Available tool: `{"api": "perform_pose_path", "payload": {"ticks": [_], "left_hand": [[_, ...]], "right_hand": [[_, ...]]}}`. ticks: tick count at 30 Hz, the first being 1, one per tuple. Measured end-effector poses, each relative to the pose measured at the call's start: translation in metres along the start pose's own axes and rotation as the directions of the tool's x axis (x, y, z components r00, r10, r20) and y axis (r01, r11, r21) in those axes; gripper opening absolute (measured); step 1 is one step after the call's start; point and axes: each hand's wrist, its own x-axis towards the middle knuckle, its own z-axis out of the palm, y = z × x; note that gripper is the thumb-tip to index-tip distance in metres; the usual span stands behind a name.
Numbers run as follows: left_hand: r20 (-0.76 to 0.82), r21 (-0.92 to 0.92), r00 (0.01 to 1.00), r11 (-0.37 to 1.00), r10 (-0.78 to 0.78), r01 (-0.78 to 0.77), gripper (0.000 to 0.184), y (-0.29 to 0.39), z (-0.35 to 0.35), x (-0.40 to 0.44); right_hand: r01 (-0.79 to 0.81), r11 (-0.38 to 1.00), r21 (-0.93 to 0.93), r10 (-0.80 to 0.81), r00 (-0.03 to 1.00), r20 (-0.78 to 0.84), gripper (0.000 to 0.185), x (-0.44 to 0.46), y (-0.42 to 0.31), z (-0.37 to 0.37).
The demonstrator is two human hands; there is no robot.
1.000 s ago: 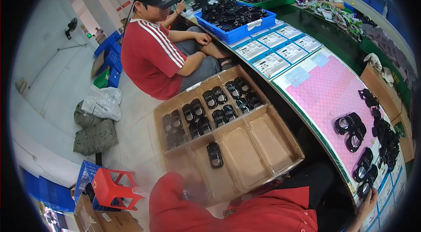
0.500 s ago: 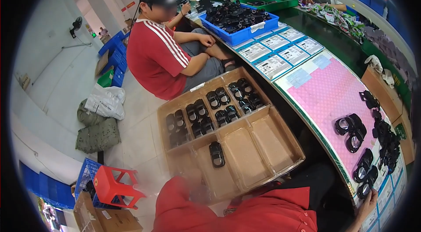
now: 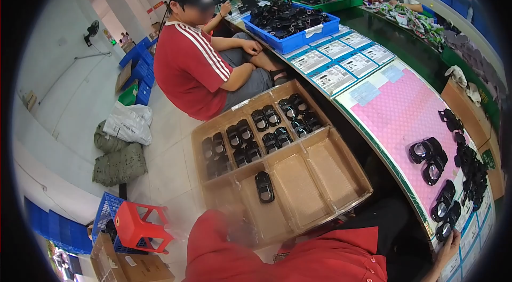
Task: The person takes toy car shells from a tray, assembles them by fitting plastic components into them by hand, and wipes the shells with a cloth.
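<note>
At the lower right edge, my right hand (image 3: 449, 246) has its fingers closed at the near end of a black toy car (image 3: 448, 221) on the bench. Another black toy car (image 3: 443, 200) lies right beside it. Farther up the pink mat (image 3: 397, 103) sit two more black toy cars (image 3: 428, 158) side by side. My left hand does not show; a red sleeve (image 3: 205, 234) ends in a blurred patch at the lower middle. Beside the bench, a cardboard box with compartments (image 3: 345, 167) holds several black cars in its far row and a single toy car (image 3: 264, 187) in the near row.
Dark parts (image 3: 472, 175) are heaped along the mat's right side. A blue bin (image 3: 293, 45) of black parts stands beyond printed sheets (image 3: 333, 79). A person in a red shirt (image 3: 186, 74) sits past the box. A red stool (image 3: 140, 226) stands at lower left.
</note>
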Motion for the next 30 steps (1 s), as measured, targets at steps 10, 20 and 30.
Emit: {"api": "perform_pose_path", "payload": {"ticks": [10, 20, 30], "left_hand": [[0.001, 0.167, 0.969, 0.956, 0.246, -0.242, 0.047, 0.033, -0.027, -0.052], [-0.007, 0.282, 0.887, 0.852, 0.461, -0.441, 0.043, 0.079, -0.064, -0.094], [-0.238, 0.136, 0.788, 0.823, 0.568, -0.551, 0.031, 0.095, -0.068, -0.097]], "right_hand": [[-0.014, 1.000, -0.005, 0.014, 1.000, 0.027, 0.021, 0.002, 0.000, -0.002], [-0.008, 1.000, 0.011, 0.008, 1.000, 0.010, 0.021, 0.001, 0.010, 0.000], [-0.013, 0.999, 0.038, 0.013, 1.000, 0.002, 0.019, 0.001, 0.010, 0.001]]}}
